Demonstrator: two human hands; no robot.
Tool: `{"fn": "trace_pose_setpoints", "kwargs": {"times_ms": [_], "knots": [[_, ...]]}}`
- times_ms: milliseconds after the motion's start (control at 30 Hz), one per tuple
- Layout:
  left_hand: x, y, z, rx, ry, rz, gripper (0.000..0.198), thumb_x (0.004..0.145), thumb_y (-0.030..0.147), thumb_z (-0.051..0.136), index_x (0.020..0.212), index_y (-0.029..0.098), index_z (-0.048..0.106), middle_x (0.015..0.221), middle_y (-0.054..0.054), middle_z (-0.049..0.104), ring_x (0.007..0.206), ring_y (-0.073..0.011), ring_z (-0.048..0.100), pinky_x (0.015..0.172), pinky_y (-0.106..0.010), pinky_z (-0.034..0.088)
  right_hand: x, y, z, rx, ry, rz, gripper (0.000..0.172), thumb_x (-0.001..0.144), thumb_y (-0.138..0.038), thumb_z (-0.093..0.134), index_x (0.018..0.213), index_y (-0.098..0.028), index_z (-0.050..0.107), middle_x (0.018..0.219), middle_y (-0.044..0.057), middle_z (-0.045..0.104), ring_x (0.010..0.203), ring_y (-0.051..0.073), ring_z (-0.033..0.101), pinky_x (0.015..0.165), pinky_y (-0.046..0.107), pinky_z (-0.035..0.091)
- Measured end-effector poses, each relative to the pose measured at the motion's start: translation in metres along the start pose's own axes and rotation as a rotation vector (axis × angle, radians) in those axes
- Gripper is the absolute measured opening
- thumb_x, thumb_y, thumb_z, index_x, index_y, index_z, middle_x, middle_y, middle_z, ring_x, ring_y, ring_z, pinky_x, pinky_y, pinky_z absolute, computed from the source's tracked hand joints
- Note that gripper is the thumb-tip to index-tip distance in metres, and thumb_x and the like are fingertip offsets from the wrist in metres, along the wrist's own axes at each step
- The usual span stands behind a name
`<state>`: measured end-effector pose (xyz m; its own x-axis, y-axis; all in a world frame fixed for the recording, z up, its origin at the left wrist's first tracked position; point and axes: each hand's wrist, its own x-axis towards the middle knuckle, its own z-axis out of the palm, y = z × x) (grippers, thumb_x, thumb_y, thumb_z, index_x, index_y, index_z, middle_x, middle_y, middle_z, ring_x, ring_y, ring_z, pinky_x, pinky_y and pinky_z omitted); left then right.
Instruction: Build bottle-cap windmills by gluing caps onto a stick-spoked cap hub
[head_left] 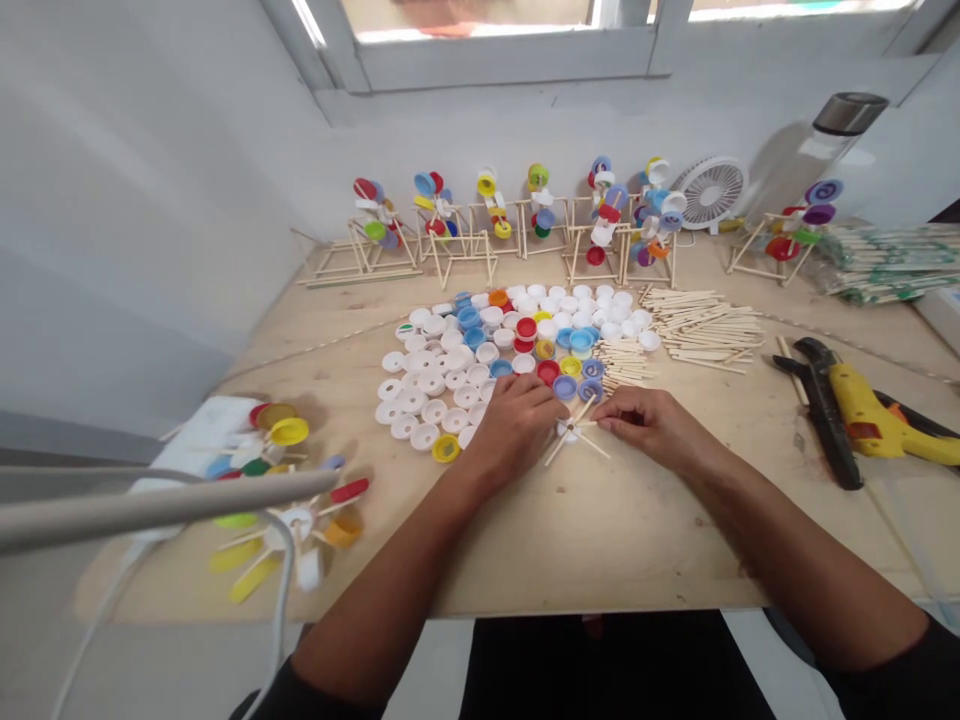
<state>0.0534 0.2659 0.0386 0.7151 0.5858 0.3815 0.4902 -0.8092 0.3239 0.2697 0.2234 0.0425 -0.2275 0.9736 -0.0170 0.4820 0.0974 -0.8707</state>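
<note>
On the table before me lies a white bottle cap (pixel 570 431) with several thin wooden sticks fanning out from it like spokes. My left hand (pixel 519 412) is closed at its left side, fingertips against the cap; the fingers partly hide the contact. From the right, my right hand (pixel 651 424) pinches a short wooden stick (pixel 591 424) that points at the cap. Just beyond my hands sit blue-violet bottle caps (pixel 565 388) and a small pile of short sticks (pixel 624 362).
White caps (pixel 431 380) spread at left; longer sticks (pixel 709 325) lie at right. A yellow glue gun (pixel 870 410) rests far right. Finished-looking cap wheels on stick frames (pixel 454 245) line the wall beside a small fan (pixel 712 192). A grey bar (pixel 165 508) crosses above cap wheels (pixel 296 525) at left.
</note>
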Motion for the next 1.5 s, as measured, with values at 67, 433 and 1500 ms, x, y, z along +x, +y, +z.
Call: {"fn": "trace_pose_setpoints", "kwargs": {"times_ms": [67,433,1500], "knots": [[0.0004,0.0003,-0.0004,-0.001,0.005,-0.002,0.021,0.085,0.011,0.048,0.083,0.021,0.066,0.086,-0.004,0.071,0.093,-0.0212,0.056,0.082,-0.037,0.033,-0.0002,-0.0004,0.0004,0.006,0.001,0.006,0.015,0.078,-0.028,0.061,0.082,-0.021,0.074,0.08,0.003,0.067,0.068,0.015,0.056,0.058,0.025,0.04],[0.0009,0.0009,0.0,0.002,-0.001,-0.001,0.022,0.084,0.01,0.047,0.082,0.021,0.066,0.086,-0.004,0.071,0.094,-0.022,0.056,0.082,-0.038,0.034,0.0003,0.0022,0.0014,-0.024,-0.015,0.001,0.015,0.077,-0.025,0.06,0.083,-0.021,0.073,0.082,0.002,0.068,0.071,0.016,0.058,0.063,0.027,0.043],[0.0016,0.0083,-0.0063,-0.035,0.054,-0.045,0.021,0.082,0.013,0.049,0.094,0.02,0.066,0.095,-0.005,0.07,0.099,-0.023,0.055,0.085,-0.039,0.036,-0.0018,-0.0045,0.0018,-0.271,-0.032,-0.062,0.017,0.08,-0.017,0.053,0.085,-0.02,0.069,0.077,0.001,0.064,0.066,0.012,0.055,0.06,0.023,0.039]]}}
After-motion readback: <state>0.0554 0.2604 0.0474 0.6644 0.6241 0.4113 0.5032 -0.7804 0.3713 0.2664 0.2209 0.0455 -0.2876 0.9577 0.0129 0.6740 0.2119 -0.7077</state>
